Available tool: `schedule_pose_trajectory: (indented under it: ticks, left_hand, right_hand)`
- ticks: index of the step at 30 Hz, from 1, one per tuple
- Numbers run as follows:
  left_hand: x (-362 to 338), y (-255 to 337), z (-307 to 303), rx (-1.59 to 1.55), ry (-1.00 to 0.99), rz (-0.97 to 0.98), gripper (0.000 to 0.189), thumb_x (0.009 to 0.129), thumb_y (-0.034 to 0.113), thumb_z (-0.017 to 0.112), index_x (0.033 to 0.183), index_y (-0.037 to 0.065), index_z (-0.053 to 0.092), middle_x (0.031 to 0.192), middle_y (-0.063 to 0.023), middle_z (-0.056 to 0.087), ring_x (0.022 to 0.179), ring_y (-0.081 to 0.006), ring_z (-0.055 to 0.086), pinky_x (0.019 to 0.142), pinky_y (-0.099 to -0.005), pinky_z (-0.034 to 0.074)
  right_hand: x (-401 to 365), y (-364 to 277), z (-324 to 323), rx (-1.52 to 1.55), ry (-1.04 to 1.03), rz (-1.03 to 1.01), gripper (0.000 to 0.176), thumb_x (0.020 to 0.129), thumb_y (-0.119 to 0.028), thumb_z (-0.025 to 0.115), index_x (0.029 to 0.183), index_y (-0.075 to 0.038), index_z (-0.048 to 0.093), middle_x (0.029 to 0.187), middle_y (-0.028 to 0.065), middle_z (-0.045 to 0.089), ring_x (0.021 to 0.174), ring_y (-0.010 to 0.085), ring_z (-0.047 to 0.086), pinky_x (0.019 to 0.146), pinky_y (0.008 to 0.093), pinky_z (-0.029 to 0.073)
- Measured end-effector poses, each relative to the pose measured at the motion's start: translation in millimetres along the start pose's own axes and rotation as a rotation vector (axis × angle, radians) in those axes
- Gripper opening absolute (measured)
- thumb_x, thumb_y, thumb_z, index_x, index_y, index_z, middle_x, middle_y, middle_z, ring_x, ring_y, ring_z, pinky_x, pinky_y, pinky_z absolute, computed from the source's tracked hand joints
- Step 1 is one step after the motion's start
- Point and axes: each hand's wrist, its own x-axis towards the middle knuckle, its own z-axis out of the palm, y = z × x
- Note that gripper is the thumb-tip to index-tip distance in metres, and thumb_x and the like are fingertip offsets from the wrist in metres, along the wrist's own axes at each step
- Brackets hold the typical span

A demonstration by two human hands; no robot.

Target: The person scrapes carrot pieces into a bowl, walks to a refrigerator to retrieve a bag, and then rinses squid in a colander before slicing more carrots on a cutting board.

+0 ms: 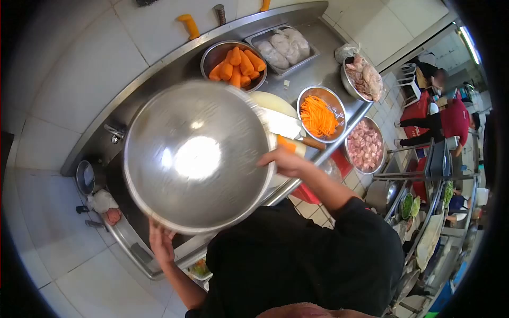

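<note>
A large round metal bowl point(212, 185), its shiny surface facing the camera, is held up over the sink and counter, slightly blurred. My left hand point(161, 241) grips its lower left rim, the fingers partly behind it. On the right side, my right hand point(283, 161) has its fingers closed over the rim. Behind the bowl, a knife point(281, 125) with a wooden handle and a pale round board point(273, 103) partly show. Shredded carrots point(318, 116) fill a perforated bowl to the right. Whole peeled carrots point(238, 66) sit in another metal bowl above.
A metal tray point(315, 52) holds white bags. Raw meat point(366, 77) fills a bowl at the counter's right end; diced pink meat point(365, 146) is in a lower bowl. A faucet point(115, 132) stands left. Two people point(450, 124) are farther right, near shelves.
</note>
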Motion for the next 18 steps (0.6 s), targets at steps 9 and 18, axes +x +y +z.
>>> schedule_pose_trajectory:
  ticks: [9,18]
  left_hand:
    - [115,-24,-31,0.393,0.07,-0.24,0.067,0.097,0.027,0.065,0.151,-0.001,0.038,0.125,-0.0094,0.065,0.104,-0.0192,0.066,0.084,-0.0324,0.054]
    - [326,65,-37,0.342,0.299,-0.042,0.072,0.096,0.031,0.066,0.153,0.004,0.03,0.142,-0.0147,0.05,0.113,-0.0304,0.063,0.08,-0.0386,0.056]
  right_hand:
    - [67,-119,-278,0.344,0.222,-0.386,0.012,0.089,-0.001,0.057,0.097,0.008,0.061,0.097,0.0209,0.068,0.084,0.0261,0.07,0.07,0.0332,0.064]
    - [226,-194,-326,0.525,0.264,-0.524,0.04,0.097,-0.018,0.063,0.12,0.013,0.053,0.111,0.03,0.064,0.098,0.0396,0.068,0.086,0.0429,0.064]
